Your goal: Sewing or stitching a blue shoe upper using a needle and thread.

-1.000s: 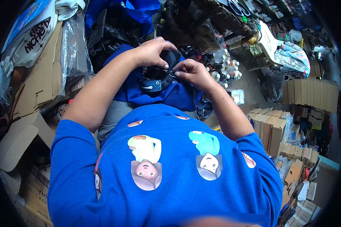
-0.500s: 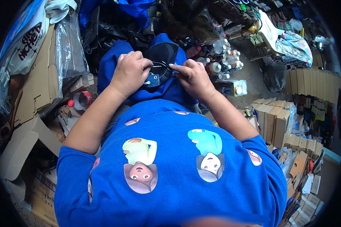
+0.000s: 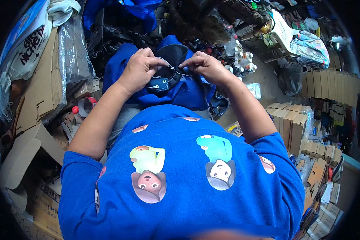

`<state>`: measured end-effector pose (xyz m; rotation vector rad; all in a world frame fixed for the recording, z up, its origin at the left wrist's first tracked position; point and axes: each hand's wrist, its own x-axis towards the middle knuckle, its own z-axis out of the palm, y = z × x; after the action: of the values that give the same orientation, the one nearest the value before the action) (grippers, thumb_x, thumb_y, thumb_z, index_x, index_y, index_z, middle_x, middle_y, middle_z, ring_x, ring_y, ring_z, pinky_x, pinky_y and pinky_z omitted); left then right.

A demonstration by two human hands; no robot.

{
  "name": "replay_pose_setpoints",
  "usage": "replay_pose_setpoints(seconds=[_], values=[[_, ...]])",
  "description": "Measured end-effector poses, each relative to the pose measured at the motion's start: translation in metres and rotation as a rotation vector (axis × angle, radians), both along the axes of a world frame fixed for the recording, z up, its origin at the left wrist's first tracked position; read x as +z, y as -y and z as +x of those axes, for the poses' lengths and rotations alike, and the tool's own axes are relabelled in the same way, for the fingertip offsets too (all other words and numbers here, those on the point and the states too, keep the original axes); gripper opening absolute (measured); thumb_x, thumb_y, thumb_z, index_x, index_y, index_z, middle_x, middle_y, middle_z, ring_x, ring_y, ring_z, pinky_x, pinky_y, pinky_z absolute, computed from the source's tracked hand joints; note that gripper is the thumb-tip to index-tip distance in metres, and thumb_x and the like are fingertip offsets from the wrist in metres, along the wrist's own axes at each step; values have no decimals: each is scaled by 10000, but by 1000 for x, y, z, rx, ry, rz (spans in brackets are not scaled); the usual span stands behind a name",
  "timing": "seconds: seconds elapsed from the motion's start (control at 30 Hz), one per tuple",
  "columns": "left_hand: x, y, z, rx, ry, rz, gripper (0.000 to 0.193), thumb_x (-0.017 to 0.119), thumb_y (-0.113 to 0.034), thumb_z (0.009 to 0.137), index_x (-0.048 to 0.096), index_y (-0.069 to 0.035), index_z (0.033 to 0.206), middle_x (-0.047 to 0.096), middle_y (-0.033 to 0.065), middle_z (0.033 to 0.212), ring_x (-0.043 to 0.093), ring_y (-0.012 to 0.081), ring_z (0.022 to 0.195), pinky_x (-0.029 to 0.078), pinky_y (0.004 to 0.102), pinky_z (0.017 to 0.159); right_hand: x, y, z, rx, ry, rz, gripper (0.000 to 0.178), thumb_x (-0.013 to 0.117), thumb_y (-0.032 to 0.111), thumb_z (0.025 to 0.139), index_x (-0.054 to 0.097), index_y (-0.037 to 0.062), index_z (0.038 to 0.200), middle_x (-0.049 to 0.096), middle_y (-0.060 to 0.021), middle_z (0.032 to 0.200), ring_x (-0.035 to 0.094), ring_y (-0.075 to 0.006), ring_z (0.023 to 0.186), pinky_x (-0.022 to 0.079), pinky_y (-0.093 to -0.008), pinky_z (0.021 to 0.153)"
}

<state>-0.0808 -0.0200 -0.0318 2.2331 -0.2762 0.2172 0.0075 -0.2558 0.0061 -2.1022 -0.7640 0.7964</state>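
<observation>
On the blue cloth [image 3: 184, 98] over my lap rests a dark navy shoe [image 3: 161, 85], with white lacing at its eyelets and a black lining [image 3: 173, 52]. My left hand [image 3: 140, 68] is closed at the left of the shoe opening, thumb and finger pinching a pale thread [image 3: 171, 67]. From the right, my right hand [image 3: 209, 69] reaches in with its fingers pinched on the same thread, which loops below its fingertips. Both sets of fingertips are close together above the opening. Whether a needle is among them is too small to tell.
Left of me are flat cardboard sheets [image 3: 48, 80] and a bottle with a red cap [image 3: 85, 106]. Several white-capped bottles [image 3: 244, 60] stand ahead on the right, near a white plastic chair [image 3: 282, 34]. Stacked cardboard boxes [image 3: 288, 124] crowd my right side.
Both hands have risen slightly, and the fingertips have come closer together over the shoe opening. The thread now loops beneath my right fingers. My right forearm has swung a little outward.
</observation>
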Motion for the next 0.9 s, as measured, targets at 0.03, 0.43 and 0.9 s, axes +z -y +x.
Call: replay_pose_setpoints(seconds=[0.03,0.43,0.9], values=[[0,0,0,1,8,4,248,709,-41,716,748,-211,893,503,33,735,511,221,765,452,347,732,0,-1,1,4,8,-18,269,614,9,839,723,138,1049,498,-4,869,509,-118,857,422,-242,804],[-2,0,2,-32,50,85,250,704,-38,713,739,-208,893,512,29,738,518,222,791,436,350,745,-3,3,4,-20,-134,4,266,633,31,843,720,141,1070,510,3,884,511,-117,866,422,-243,797],[-2,3,19,-189,77,38,266,689,-3,713,723,-151,931,535,47,752,522,239,792,432,336,727,-13,2,8,45,-124,39,264,668,76,841,709,122,1097,544,9,865,519,-109,848,431,-243,798]])
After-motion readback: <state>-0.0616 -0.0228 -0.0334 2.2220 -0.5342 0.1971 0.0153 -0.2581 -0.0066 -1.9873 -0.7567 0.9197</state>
